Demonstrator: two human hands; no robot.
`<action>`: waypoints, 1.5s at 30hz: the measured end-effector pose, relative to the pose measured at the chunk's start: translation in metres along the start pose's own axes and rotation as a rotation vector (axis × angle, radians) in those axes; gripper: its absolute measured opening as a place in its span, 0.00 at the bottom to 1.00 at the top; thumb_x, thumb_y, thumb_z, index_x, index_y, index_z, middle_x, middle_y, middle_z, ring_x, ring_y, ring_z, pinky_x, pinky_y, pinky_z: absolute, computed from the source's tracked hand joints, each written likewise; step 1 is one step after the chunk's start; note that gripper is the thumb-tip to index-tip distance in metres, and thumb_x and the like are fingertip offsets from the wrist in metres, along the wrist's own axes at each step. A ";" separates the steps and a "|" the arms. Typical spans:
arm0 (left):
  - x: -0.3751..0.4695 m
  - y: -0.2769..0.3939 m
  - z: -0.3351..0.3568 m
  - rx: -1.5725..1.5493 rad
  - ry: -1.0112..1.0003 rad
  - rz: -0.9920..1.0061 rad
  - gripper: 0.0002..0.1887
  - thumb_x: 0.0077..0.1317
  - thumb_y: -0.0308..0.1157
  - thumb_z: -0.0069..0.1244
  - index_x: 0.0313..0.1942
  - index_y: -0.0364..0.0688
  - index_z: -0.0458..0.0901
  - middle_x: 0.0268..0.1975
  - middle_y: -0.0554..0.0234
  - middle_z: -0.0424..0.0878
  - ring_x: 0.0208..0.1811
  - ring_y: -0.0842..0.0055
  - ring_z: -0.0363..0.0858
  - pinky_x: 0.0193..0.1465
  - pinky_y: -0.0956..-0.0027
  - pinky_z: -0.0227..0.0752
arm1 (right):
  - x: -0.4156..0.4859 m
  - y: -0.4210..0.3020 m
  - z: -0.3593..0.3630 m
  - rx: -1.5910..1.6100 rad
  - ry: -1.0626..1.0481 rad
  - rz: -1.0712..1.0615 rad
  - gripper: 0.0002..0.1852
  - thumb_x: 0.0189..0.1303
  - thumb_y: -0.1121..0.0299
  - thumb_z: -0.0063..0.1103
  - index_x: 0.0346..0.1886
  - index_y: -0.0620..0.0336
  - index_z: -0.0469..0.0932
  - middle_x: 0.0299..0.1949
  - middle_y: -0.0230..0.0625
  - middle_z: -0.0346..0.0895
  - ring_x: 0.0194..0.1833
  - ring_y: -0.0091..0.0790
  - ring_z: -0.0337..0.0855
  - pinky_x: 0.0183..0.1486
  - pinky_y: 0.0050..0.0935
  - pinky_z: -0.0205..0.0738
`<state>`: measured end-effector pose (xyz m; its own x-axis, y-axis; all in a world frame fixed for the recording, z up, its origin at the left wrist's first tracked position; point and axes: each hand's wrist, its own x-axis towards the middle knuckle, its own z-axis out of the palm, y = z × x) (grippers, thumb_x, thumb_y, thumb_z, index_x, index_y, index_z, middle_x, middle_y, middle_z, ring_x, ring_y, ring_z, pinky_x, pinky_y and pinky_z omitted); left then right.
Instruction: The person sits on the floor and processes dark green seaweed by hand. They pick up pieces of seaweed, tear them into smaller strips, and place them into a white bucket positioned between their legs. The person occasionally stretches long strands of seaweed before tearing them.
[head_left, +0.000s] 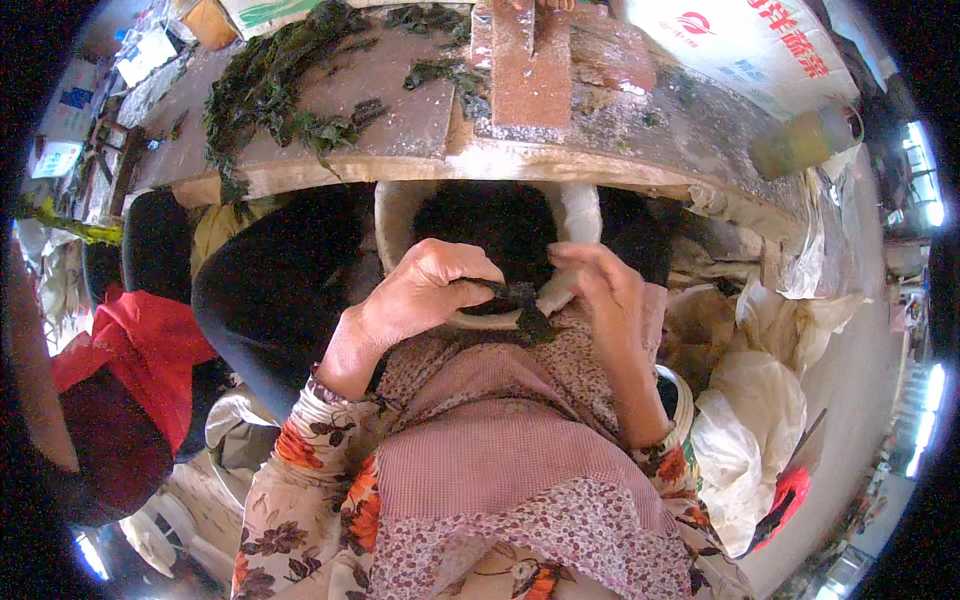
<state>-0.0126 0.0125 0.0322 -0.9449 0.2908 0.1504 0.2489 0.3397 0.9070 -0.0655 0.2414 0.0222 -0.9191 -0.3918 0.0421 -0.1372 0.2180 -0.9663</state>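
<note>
My left hand (424, 289) pinches a strip of dark green seaweed (534, 321) between thumb and fingers. The strip's loose end hangs to the right, over the near rim of a pale bucket (394, 217). Across from it is my right hand (611, 289), raised by the bucket's right side with its fingers bent. Motion blur hides whether its fingertips hold anything. The bucket stands in front of my lap, below the table edge, and its inside is too dark to make out. A checked and flowered apron (510, 450) covers my lap.
More wet seaweed (285, 82) lies along the wooden table (397, 127) and droops over its edge. A metal blade (532, 26) rests on a brown board (531, 90). A jar of yellowish liquid (799, 142), printed white packaging (742, 49), crumpled plastic (742, 435) and red cloth (154, 360) surround me.
</note>
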 end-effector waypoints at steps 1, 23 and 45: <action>0.005 0.000 0.001 -0.003 -0.026 0.018 0.09 0.50 0.21 0.56 0.35 0.35 0.80 0.27 0.60 0.77 0.29 0.69 0.77 0.33 0.69 0.69 | 0.005 -0.002 0.007 0.023 -0.073 -0.003 0.14 0.55 0.75 0.52 0.47 0.62 0.75 0.31 0.34 0.78 0.36 0.25 0.76 0.43 0.23 0.70; 0.155 -0.010 -0.134 -0.010 0.138 -0.042 0.10 0.54 0.31 0.56 0.32 0.32 0.79 0.27 0.68 0.78 0.32 0.83 0.73 0.38 0.73 0.67 | 0.196 -0.045 -0.011 -0.124 0.094 -0.430 0.04 0.53 0.77 0.53 0.32 0.64 0.76 0.24 0.35 0.76 0.29 0.26 0.76 0.35 0.25 0.69; 0.090 0.001 -0.086 -0.530 0.218 -0.155 0.09 0.57 0.34 0.58 0.29 0.37 0.80 0.26 0.73 0.78 0.29 0.85 0.74 0.36 0.78 0.68 | 0.075 -0.046 -0.030 -0.317 -0.055 -0.270 0.20 0.40 0.73 0.64 0.43 0.61 0.77 0.40 0.40 0.78 0.42 0.37 0.79 0.45 0.30 0.71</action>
<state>-0.1157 -0.0376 0.0802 -0.9976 0.0638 0.0267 0.0171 -0.1459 0.9891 -0.1392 0.2290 0.0770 -0.8146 -0.5182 0.2607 -0.4852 0.3623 -0.7958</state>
